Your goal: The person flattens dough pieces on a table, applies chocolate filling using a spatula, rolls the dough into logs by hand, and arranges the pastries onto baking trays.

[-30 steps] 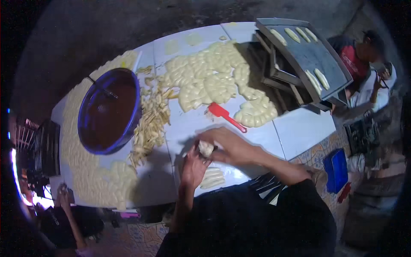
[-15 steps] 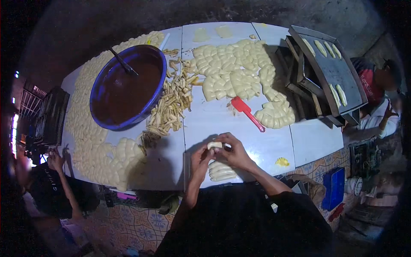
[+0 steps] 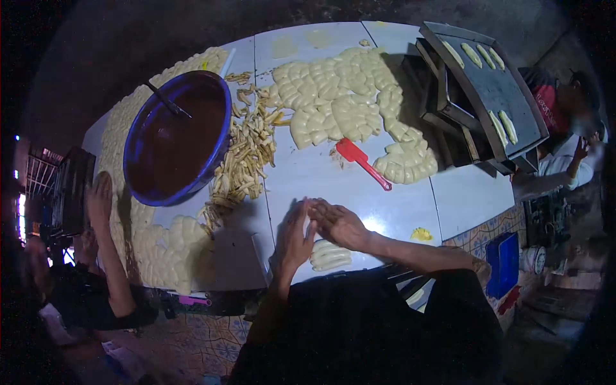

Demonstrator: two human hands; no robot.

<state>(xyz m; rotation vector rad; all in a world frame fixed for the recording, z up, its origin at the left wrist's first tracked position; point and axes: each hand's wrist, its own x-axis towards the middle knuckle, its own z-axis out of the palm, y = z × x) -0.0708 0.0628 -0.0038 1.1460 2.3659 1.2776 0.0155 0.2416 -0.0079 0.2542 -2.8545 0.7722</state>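
My left hand (image 3: 299, 234) and my right hand (image 3: 335, 224) meet at the table's front, cupped together with fingers closed; whatever is between them is hidden. Just below them lie several pale dough rolls (image 3: 330, 256). A red spatula (image 3: 353, 153) rests beyond my hands, among patches of shaped pale dough (image 3: 333, 77). Up and to the left, yellowish sliced pieces (image 3: 245, 160) are heaped beside a blue basin (image 3: 219, 151) of brown filling with a dark utensil (image 3: 160, 96) in it. A yellow smear (image 3: 421, 234) marks the tabletop right of my hands.
Stacked metal trays (image 3: 487, 90) with dough pieces occupy the back right. A co-worker's arm (image 3: 112, 256) reaches in at the left beside more dough. Other people (image 3: 545, 102) are beyond the trays. A blue crate (image 3: 502, 264) stands past the table's right edge.
My hands have closed further around the small dough piece seen earlier between them, hiding it. The co-worker's hand at left has reached farther up over the table's dough. The view has shifted.
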